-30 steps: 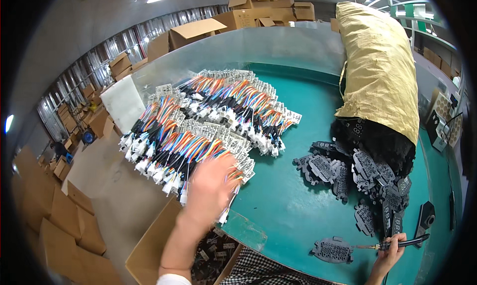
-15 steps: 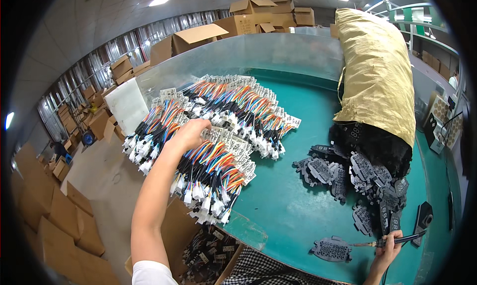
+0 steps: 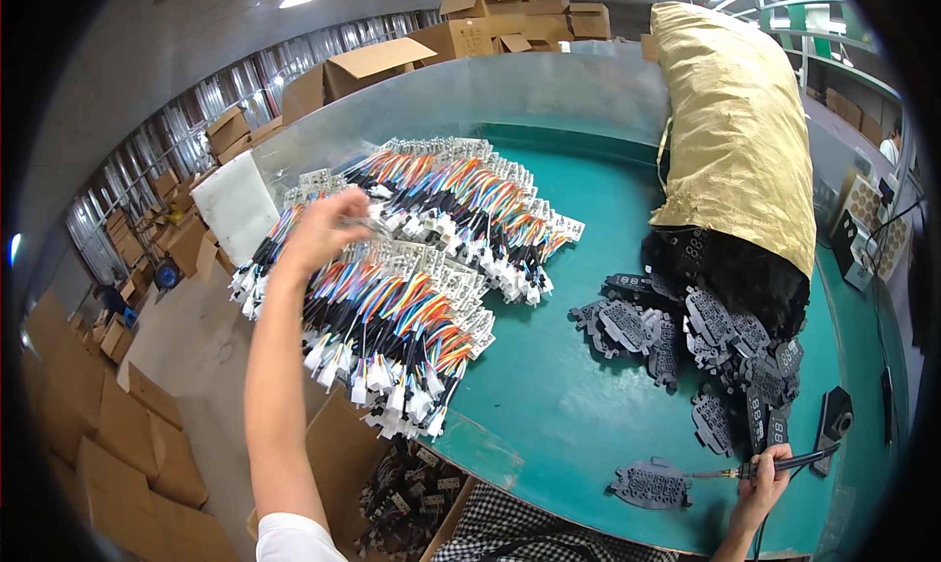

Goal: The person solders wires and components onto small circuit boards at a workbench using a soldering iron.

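White connectors [image 3: 382,390] at the front of the near row of wired boards [image 3: 392,302] now lie uncovered, because the left hand [image 3: 328,231] has moved off them to the row's far-left part, beside the far row of wired boards [image 3: 461,195]. Judged from this position, left-side handling centres on the wired boards, while the right side appears to be on hold. Left hand: fingers bent; whether they grip a board cannot be told, owing to blur and overlap. Right hand [image 3: 767,474]: closed around the black-handled tool [image 3: 742,472], its slim tip directed at the single grey plate [image 3: 649,485]; tip contact cannot be confirmed. The hands are well apart. Plate position: flat on the green table [image 3: 549,415], near its front edge, separate from the heap of grey plates [image 3: 714,317] at the mouth of the yellow sack [image 3: 735,121]. Compared with the earlier frames, the left hand has travelled from the row's near end, past its middle; the right hand, tool, plate, heap and sack keep their arrangement.
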`<action>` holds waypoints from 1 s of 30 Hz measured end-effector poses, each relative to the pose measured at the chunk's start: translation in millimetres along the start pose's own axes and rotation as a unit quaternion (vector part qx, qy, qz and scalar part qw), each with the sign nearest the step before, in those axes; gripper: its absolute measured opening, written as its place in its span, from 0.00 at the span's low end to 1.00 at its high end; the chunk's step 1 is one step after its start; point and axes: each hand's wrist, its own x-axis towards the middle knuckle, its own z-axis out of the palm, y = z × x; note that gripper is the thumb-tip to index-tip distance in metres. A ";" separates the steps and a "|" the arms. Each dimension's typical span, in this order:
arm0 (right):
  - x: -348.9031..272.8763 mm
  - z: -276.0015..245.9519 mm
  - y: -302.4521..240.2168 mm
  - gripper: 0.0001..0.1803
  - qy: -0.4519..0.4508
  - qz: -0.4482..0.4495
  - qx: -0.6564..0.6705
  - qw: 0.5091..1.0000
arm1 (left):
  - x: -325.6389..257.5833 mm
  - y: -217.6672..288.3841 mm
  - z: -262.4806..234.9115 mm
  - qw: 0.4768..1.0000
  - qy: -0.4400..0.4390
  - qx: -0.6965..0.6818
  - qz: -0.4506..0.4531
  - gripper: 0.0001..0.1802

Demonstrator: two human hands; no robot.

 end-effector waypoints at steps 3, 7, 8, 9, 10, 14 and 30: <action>1.6 -2.6 10.1 0.06 0.035 -0.076 -0.081 0.993 | -18.5 26.9 -29.3 0.988 0.119 0.090 0.034 0.18; 3.0 4.2 3.0 0.06 0.065 -0.025 -0.010 0.997 | -62.4 104.7 -60.5 0.966 0.216 0.138 0.026 0.13; 4.0 8.0 -2.0 0.06 0.052 -0.032 -0.001 0.998 | -80.6 128.0 -71.3 0.965 0.220 0.143 0.026 0.11; 2.9 9.1 -5.6 0.06 0.049 -0.040 -0.002 0.998 | -91.3 141.2 -67.1 0.966 0.218 0.136 0.029 0.10; 3.2 7.1 -4.4 0.06 0.046 -0.044 0.005 0.998 | -97.1 156.5 -50.6 0.969 0.194 0.144 0.051 0.09; 3.1 1.5 3.7 0.04 0.051 -0.012 -0.023 0.998 | -115.1 194.2 59.9 0.992 0.054 -0.012 0.109 0.11; 5.8 -0.7 -4.2 0.08 0.052 -0.029 0.049 0.997 | -165.9 270.2 260.0 0.930 -0.190 -0.308 0.074 0.11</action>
